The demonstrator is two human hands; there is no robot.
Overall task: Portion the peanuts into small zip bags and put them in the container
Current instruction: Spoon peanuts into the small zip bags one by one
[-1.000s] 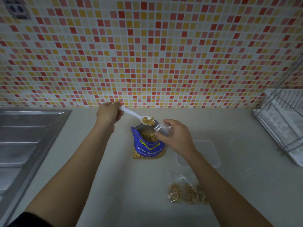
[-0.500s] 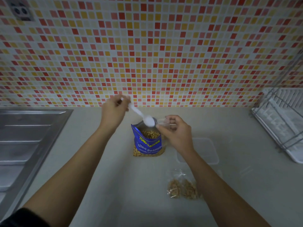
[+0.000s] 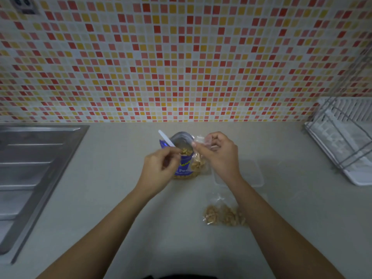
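Observation:
A blue peanut bag (image 3: pixel 184 170) stands open on the counter, and a white spoon (image 3: pixel 166 137) leans inside it with its handle sticking out to the upper left. My right hand (image 3: pixel 219 156) pinches the top of a small clear zip bag (image 3: pixel 198 164) that hangs beside the blue bag, partly filled with peanuts. My left hand (image 3: pixel 159 170) is in front of the blue bag with curled fingers, its fingertips at the bag's front rim; whether they pinch anything is unclear. A clear plastic container (image 3: pixel 253 174) sits just right of my right wrist. A filled zip bag (image 3: pixel 223 215) lies on the counter nearer me.
A steel sink drainboard (image 3: pixel 30 168) fills the left side. A white dish rack (image 3: pixel 342 137) stands at the right against the tiled wall (image 3: pixel 181 57). A wall socket (image 3: pixel 24 5) is at the top left.
My left hand let go of the spoon, which now rests in the blue bag, and dropped down to the bag's front. The small zip bag now shows peanuts inside.

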